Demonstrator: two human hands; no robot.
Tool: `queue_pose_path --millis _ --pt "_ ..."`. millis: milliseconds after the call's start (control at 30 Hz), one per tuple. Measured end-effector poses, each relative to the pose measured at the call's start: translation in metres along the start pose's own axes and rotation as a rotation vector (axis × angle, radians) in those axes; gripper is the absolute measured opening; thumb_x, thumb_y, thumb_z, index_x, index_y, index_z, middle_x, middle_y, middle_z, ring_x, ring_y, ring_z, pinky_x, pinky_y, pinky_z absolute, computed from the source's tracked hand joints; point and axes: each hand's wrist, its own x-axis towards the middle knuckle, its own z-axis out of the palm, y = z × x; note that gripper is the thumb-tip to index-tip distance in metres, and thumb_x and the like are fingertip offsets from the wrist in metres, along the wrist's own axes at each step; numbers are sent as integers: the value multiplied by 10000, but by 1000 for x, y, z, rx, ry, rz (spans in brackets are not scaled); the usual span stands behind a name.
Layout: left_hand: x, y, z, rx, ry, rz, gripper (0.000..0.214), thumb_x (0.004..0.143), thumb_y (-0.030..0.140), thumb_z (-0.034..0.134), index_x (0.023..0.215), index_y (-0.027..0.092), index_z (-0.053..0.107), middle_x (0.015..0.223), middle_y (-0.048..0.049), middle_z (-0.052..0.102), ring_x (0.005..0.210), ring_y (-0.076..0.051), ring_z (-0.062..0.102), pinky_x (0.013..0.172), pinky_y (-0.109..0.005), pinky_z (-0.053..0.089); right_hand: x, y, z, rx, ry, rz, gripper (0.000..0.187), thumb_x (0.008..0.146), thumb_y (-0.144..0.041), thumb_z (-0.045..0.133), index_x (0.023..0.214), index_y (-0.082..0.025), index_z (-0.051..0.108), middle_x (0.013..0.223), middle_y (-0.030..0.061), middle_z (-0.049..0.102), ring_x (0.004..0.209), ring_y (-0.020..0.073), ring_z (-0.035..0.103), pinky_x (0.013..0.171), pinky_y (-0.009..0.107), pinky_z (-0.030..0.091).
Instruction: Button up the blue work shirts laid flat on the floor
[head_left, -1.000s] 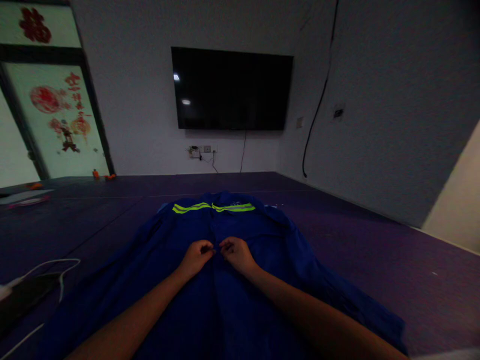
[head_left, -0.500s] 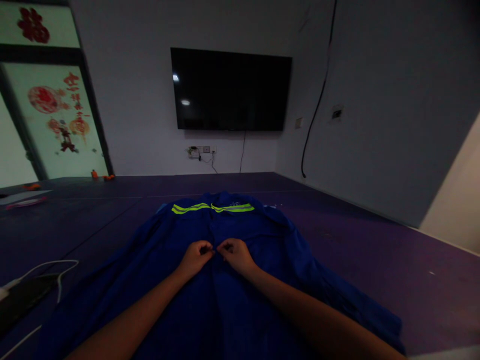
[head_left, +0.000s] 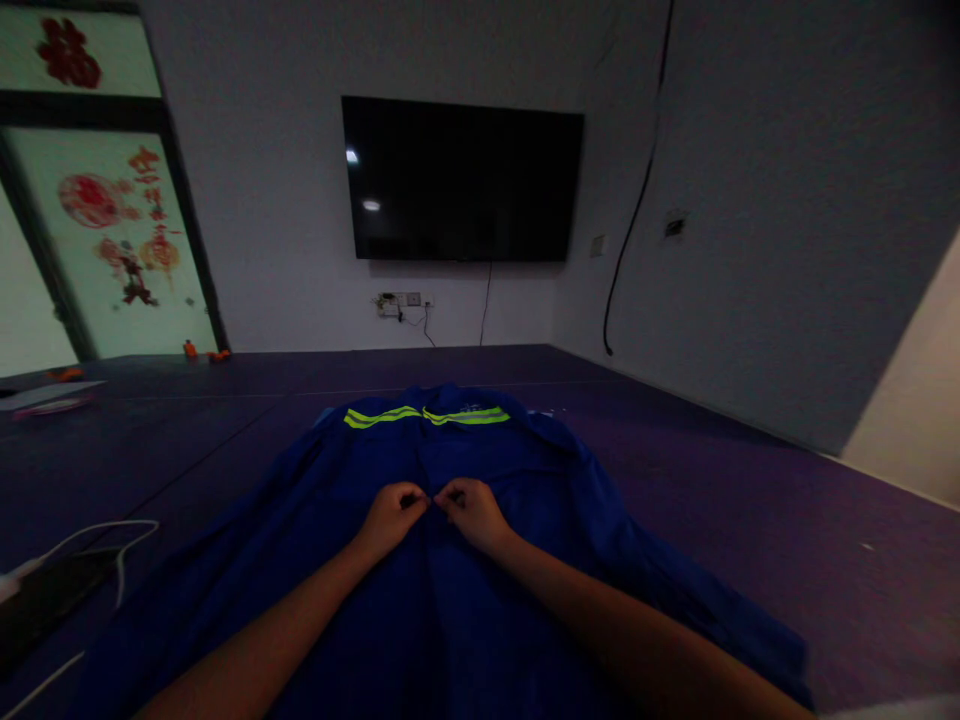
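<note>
A blue work jacket (head_left: 517,510) with yellow-green reflective strips lies spread front side up, its collar at the far end and a sleeve reaching out to the right. My left hand (head_left: 395,512) pinches at the jacket's front seam, thumb and forefinger together. Facing it from the other side of the seam, my right hand (head_left: 471,510) is closed in a similar pinch. The fingertips of both hands nearly meet at the front edge. Whatever small part of the cloth or fastening lies between them is too dark to make out.
The jacket rests on a dark purple surface (head_left: 712,490). At left are a dark flat object (head_left: 56,600) with a white cable (head_left: 97,525), and a flat pale item (head_left: 49,397). Small orange objects (head_left: 190,349) sit near the door. A television (head_left: 461,180) hangs on the wall.
My left hand's fingertips have shifted very slightly to the right, closer to my right hand. The jacket lies as before.
</note>
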Motion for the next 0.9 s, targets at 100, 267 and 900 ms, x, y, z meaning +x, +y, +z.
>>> queue_pose_path --millis 100,267,900 --pt "1 -2 1 10 -1 2 219 660 314 474 611 143 601 624 -29 609 623 -158 544 596 -248 402 0 1 0 -14 2 -2 137 717 -249 555 673 -149 639 570 12 615 503 109 544 477 193 370" --pt "1 -3 1 10 -11 11 211 657 303 469 621 141 600 633 -29 611 630 -158 551 612 -249 406 1 2 1 -41 3 -7 150 728 -262 543 686 -153 637 565 7 605 496 108 529 477 199 359" --pt "1 3 -1 42 4 0 174 629 278 474 551 148 559 582 -7 577 595 -142 514 585 -241 380 0 -1 2 -139 43 -76 126 757 -185 515 700 -167 626 688 17 637 624 123 558 565 216 389"
